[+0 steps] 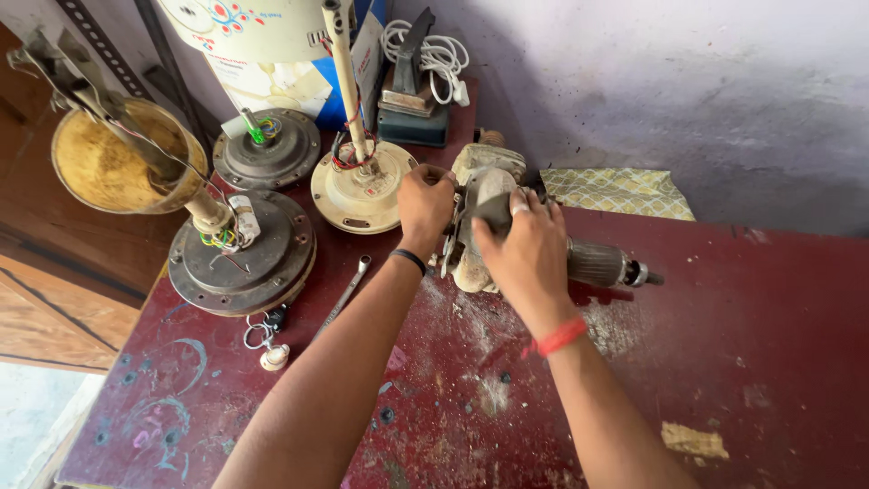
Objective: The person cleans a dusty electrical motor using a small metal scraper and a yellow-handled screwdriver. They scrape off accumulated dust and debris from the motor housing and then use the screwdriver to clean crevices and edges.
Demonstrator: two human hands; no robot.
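Your left hand (pixel 425 206) is curled tight around the left end of the dirty cream-white motor housing (pixel 480 226), fingers wrapped over its edge. Your right hand (pixel 523 246) lies over the top of the same housing, fingers bent down and gripping it, ring on one finger. The housing sits on the worn dark red tabletop (pixel 724 344), near the back wall. A ribbed grey armature with a metal shaft (pixel 608 265) sticks out to the right from under your right palm, touching the table.

Just left of your left wrist lies a slim steel spanner (pixel 348 292), flat on the table. Behind your left hand stands a cream round fan motor with an upright rod (pixel 360 181), close enough to crowd that hand. Further left is a large dark grey round fan motor with coloured wires (pixel 243 254), and behind it a smaller grey motor disc (pixel 270 149). A bunch of keys (pixel 264 337) lies in front of the big motor. Right of the housing, against the wall, is a folded yellow patterned cloth (pixel 620 192). At the back sits an old iron with a white coiled cord (pixel 418 77).
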